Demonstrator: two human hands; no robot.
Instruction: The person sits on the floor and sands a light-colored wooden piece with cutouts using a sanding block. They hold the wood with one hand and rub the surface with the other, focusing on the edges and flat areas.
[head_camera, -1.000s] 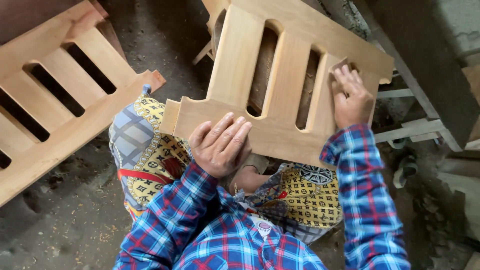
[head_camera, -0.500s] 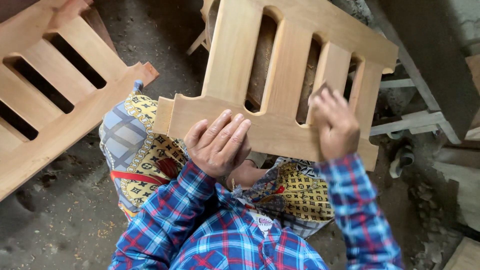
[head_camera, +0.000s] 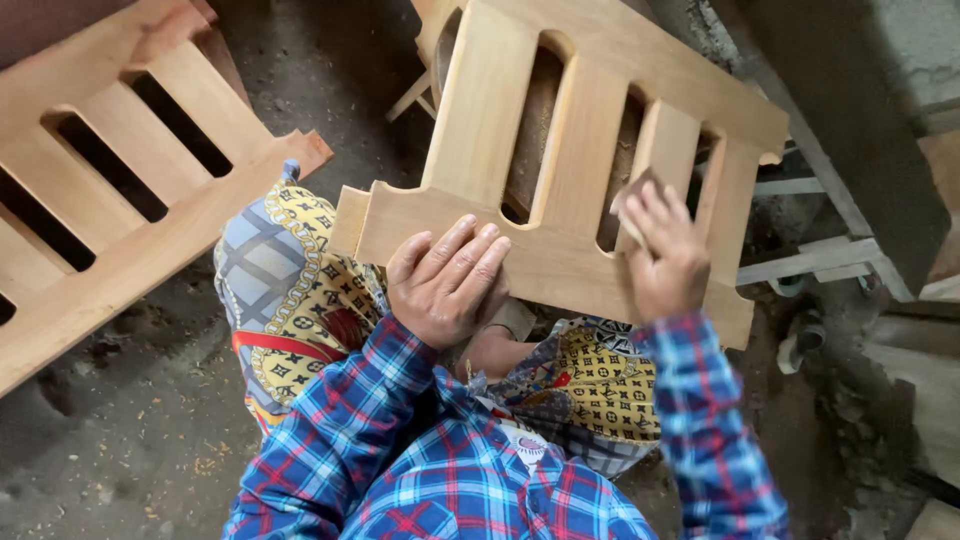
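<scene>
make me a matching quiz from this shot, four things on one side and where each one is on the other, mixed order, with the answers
Things
1. left hand
2. right hand
3. sanding pad
4. second slatted panel

Places
A. lying on the dusty floor at the left of the picture
B. flat on the lower rail of the slatted panel on the lap
C. under the fingertips, against an upright slat
D. on the right part of the lap panel, pressing the pad

Pairs: 1-B, 2-D, 3-C, 4-A
</scene>
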